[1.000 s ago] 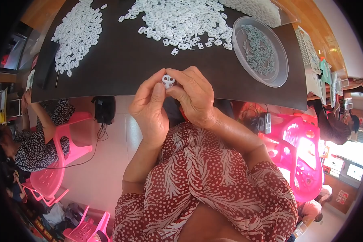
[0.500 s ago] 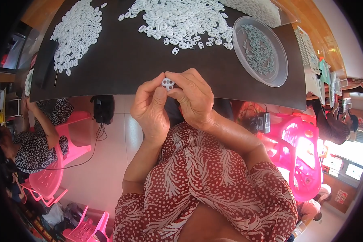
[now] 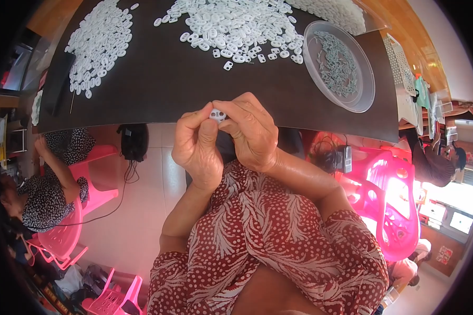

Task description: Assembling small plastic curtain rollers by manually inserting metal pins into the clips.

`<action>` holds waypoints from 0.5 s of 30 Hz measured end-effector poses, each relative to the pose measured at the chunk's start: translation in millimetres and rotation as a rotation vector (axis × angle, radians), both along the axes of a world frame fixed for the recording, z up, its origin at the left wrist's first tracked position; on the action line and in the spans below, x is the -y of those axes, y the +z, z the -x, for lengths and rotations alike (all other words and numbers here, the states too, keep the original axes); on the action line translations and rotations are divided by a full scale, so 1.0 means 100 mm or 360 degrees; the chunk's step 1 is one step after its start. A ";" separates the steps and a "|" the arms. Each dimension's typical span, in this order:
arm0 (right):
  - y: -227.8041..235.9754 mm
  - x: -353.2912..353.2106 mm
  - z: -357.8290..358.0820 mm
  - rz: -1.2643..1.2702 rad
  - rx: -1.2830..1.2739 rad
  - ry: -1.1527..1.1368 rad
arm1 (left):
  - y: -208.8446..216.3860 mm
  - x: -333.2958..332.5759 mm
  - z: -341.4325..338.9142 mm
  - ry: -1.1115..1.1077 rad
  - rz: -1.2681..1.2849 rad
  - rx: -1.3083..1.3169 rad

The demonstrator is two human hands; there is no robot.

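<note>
One white holed piece [image 3: 218, 114] sits pinched between left fingers [image 3: 208, 134] and right fingers [image 3: 240, 113].

- Across the top of the frame: a table [image 3: 157, 94].
- On it, upper left: a side pile of small parts [image 3: 101, 47].
- Top centre, to the right of that: a middle pile of parts [image 3: 231, 29].
- Upper right, on the table: a round tub [image 3: 367, 97], pins [image 3: 337, 65] lying in it.
- Behind the tub, near the top edge: a further heap [image 3: 333, 14].
- Centre, at the table's near edge: left hand [image 3: 199, 149] and right hand [image 3: 256, 134], one part [image 3: 217, 114] between their fingertips.
- Left side: another person [image 3: 47, 202] on a chair [image 3: 60, 236].
</note>
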State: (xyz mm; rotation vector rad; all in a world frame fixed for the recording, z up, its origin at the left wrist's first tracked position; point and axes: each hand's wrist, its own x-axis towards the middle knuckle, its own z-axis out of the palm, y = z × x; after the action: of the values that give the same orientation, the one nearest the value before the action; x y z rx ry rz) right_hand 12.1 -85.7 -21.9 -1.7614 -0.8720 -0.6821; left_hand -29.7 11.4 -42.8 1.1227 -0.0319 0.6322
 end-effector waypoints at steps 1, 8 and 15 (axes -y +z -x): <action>0.00 0.00 0.00 -0.0008 0.0019 0.0005 | 0.01 0.00 0.01 0.0001 0.0000 0.0000; -0.02 -0.02 0.03 0.0009 0.0064 -0.0013 | 0.03 0.02 0.01 0.0061 -0.0066 0.0014; 0.02 0.01 0.09 -0.0039 -0.0222 0.0048 | 0.07 0.01 0.05 0.0031 -0.0048 -0.0039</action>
State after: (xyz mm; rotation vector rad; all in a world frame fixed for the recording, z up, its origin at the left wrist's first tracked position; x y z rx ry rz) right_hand 2.7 -86.4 -20.2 -1.7482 -0.7905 -0.5411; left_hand -35.1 10.5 -35.7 1.1613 -0.0092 0.6371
